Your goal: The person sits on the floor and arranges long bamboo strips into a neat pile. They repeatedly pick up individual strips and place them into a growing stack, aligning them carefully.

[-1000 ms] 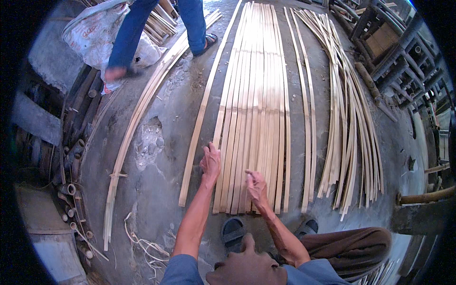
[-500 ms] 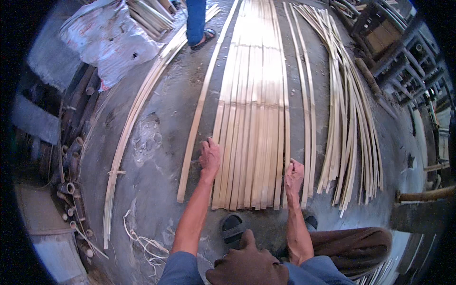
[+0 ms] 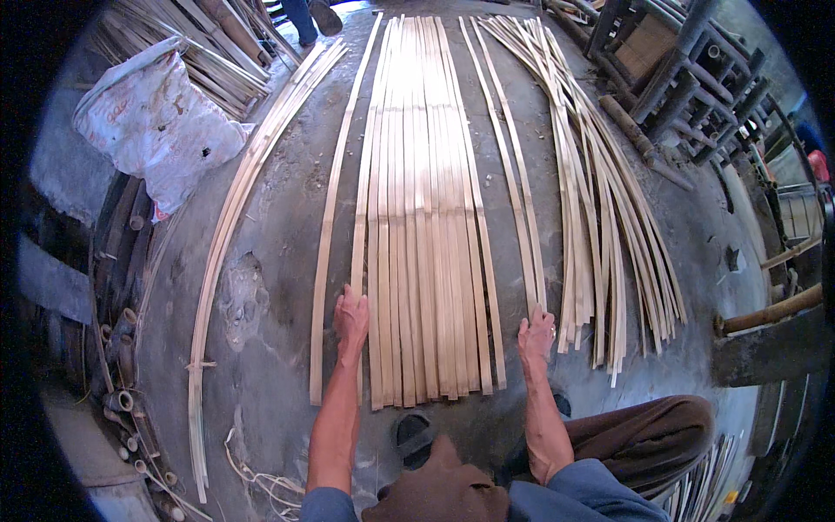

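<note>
Flat mat of bamboo strips [image 3: 426, 261] lies side by side on concrete floor [image 3: 270, 261], running toward 12 o'clock.

Your left hand [image 3: 351, 318], fingers flat, presses mat's left edge strip; grips nothing.

Your right hand [image 3: 537, 333], loosely curled, rests on near end of loose strip pair [image 3: 513, 183] at 3 o'clock of mat; firm grip cannot tell.

Judgement: mat part laid; single strip [image 3: 329, 235] at 9 o'clock and big loose bundle [image 3: 600, 217] farther right not yet added.

Pale bamboo strips [image 3: 426, 226], flat, side by side
</note>
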`<action>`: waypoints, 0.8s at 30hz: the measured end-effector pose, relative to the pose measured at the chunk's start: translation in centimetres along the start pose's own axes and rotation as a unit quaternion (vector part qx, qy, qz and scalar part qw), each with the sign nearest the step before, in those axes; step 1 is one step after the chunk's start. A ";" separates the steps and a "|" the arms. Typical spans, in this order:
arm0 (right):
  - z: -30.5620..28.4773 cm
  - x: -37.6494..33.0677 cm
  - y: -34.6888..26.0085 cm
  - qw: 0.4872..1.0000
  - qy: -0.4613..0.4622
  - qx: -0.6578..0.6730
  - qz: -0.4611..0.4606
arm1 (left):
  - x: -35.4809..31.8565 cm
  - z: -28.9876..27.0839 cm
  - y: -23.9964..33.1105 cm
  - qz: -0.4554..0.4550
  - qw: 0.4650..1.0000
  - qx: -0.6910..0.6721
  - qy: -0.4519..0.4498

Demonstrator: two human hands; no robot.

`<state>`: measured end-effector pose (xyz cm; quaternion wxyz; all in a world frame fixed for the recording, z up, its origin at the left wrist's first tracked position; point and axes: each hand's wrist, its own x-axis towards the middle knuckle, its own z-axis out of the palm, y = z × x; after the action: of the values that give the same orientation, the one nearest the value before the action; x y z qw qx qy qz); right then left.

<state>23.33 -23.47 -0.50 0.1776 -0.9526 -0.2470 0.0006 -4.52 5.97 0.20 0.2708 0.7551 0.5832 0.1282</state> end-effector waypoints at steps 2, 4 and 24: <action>0.1 0.2 0.4 1.000 0.018 0.003 -0.002 | 0.2 0.1 0.1 -0.011 1.000 -0.016 -0.006; -0.1 0.3 1.0 1.000 0.026 -0.007 0.000 | -0.2 0.0 1.3 -0.035 0.999 -0.017 -0.023; -1.8 0.1 -0.5 0.996 0.045 0.065 -0.041 | -0.9 0.7 0.7 0.029 0.988 -0.107 0.110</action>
<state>23.38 -23.59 1.34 0.2500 -0.9272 -0.2768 -0.0339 -3.89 4.83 0.11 0.2803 0.7197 0.5699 0.2804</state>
